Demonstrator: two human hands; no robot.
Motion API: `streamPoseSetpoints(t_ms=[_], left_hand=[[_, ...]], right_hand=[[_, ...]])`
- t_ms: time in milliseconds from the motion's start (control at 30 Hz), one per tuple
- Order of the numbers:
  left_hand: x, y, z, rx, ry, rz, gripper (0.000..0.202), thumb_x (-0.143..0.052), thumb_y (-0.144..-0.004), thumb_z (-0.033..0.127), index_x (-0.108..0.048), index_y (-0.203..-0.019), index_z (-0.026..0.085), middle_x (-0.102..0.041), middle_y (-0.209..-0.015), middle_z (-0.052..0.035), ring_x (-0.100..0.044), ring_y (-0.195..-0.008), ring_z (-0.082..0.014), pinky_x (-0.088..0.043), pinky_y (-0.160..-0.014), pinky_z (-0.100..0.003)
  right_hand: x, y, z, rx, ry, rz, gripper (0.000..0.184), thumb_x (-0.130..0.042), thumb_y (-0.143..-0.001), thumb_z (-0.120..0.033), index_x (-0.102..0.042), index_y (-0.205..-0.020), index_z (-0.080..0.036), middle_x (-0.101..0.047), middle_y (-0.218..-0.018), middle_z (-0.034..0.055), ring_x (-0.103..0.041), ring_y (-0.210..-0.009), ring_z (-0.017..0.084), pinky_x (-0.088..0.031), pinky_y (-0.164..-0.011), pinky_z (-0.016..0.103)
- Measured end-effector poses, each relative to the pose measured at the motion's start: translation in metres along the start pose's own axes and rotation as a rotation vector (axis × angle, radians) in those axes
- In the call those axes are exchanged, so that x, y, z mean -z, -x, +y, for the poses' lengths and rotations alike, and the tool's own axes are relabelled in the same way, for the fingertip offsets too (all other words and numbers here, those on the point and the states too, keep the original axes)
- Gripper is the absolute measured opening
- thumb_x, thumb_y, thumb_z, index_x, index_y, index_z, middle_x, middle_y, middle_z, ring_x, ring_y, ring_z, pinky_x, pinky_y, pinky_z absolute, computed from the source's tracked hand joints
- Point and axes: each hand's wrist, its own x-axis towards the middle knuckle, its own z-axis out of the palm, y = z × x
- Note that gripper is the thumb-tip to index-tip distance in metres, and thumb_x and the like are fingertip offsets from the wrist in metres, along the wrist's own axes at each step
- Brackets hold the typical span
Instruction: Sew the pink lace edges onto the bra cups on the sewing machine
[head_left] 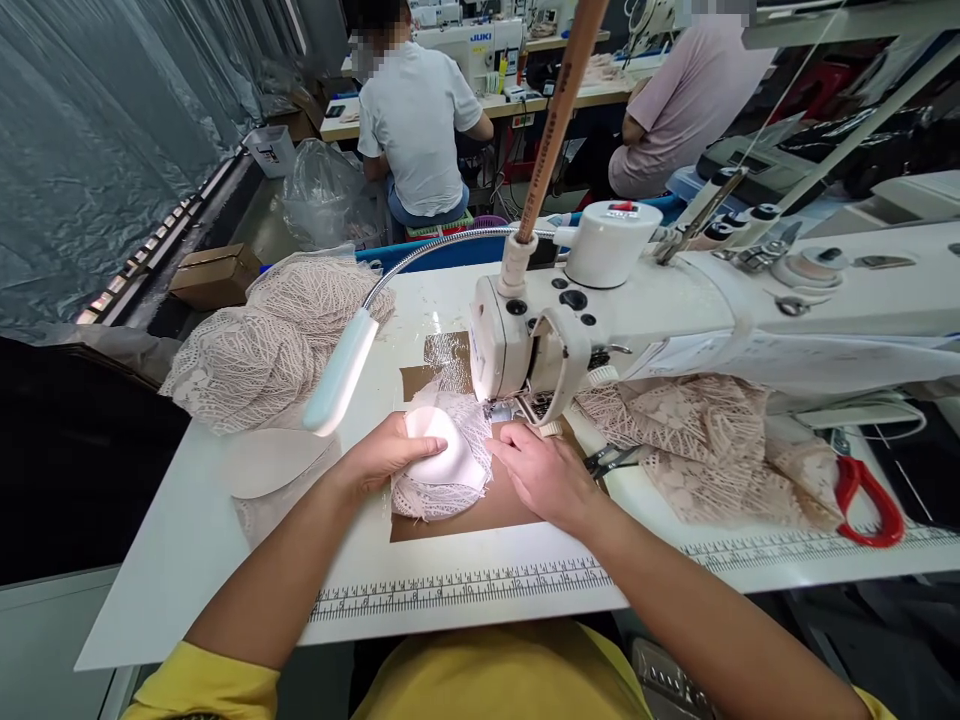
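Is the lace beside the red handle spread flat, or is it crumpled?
Crumpled: the lace lies in creases and overlapping folds.

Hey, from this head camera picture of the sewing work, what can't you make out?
All in the head view:
- Needle point: hidden by the sewing machine's head and guard.
- Left hand: some fingers hidden beneath the white cup.
- Right hand: its back hides whether it pinches the lace.
- Papers: writing too small and slanted.
- Right sleeve: cut off by the bottom edge.
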Motion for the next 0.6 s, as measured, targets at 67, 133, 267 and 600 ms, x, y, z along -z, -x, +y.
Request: streamPoseSetpoints(t_ms=[67,133,267,600], left_hand=[[-0.0002,0.0000,-0.0003,-0.009,0.002,0.000,0.040,-0.082,-0.062,0.029,-0.070,-0.096,0.011,-0.073,-0.086,-0.0083,-0.067,-0.078,-0.0217,-0.051,-0.071,-0.029],[-0.0006,0.0005,-0.0002,-0.018,-0.003,0.004,0.039,-0.082,-0.063,0.029,-0.070,-0.096,0.012,-0.073,-0.087,-0.0081,-0.067,-0.079,-0.0219,-0.051,-0.071,-0.028],[-0.0007,0.0019,0.0006,-0.011,-0.013,0.019,0.039,-0.082,-0.062,0.029,-0.071,-0.096,0.011,-0.073,-0.084,-0.0084,-0.067,-0.078,-0.0225,-0.051,-0.071,-0.029],[-0.0045,-0.0017,0.0014,-0.022,0.008,0.063,0.045,-0.083,-0.061,0.033,-0.070,-0.098,0.010,-0.074,-0.092,-0.0115,-0.068,-0.083,-0.0248,-0.053,-0.075,-0.032]], right_hand=[[0.0005,0.0001,-0.0008,-0.008,0.003,-0.014,0.033,-0.045,-0.082,-0.004,-0.068,-0.101,-0.019,-0.058,-0.083,0.0042,-0.043,-0.067,0.015,-0.024,-0.056,0.030],[0.0004,0.0007,-0.0012,-0.020,0.009,-0.014,0.033,-0.045,-0.082,-0.004,-0.068,-0.101,-0.019,-0.057,-0.081,0.0041,-0.041,-0.066,0.015,-0.024,-0.057,0.030],[-0.0014,0.0020,-0.0011,-0.033,0.001,0.006,0.033,-0.045,-0.082,-0.005,-0.069,-0.101,-0.018,-0.059,-0.082,0.0044,-0.041,-0.065,0.015,-0.024,-0.057,0.030],[-0.0035,-0.0036,-0.0017,-0.118,0.054,-0.020,0.039,-0.044,-0.085,-0.007,-0.066,-0.114,-0.019,-0.062,-0.086,0.0056,-0.046,-0.066,0.016,-0.028,-0.056,0.032]])
